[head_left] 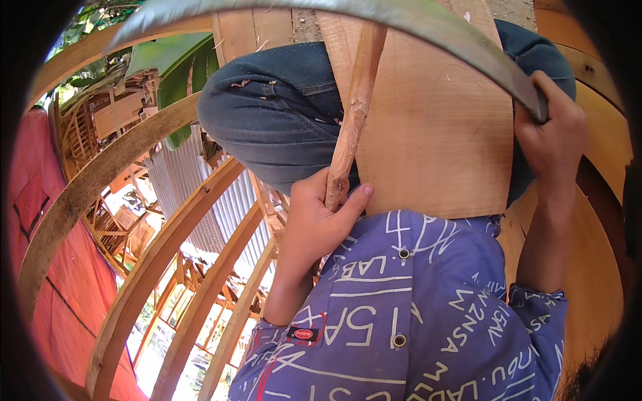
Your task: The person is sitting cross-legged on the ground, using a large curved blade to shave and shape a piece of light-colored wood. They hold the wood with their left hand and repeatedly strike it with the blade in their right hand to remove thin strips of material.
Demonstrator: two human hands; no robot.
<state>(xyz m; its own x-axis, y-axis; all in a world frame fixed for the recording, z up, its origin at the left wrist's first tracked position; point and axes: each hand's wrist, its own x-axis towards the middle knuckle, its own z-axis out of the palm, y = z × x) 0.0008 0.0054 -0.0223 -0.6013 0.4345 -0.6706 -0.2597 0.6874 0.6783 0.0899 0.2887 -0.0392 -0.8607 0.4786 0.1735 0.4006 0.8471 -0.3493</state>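
My left hand (319,217) is wrapped round the lower end of a peeled wooden stick (356,110), its thumb beside the grain. The stick slants up over a wide, pale wooden board (435,127) that rests across my lap. At the right, my right hand (552,123) is closed on the near end of a long machete (428,30). Its grey blade looks curved and stretches over the board toward the upper left, passing above the stick. Any handle is hidden in my fingers.
My crossed legs in dark trousers (267,113) flank the board. Curved wooden ribs (170,257) stand at the left, with corrugated metal sheets (234,200) and a red tarp (60,267) beyond. Wide curved planks (595,260) rise at the right. A large green leaf (180,70) hangs at the upper left.
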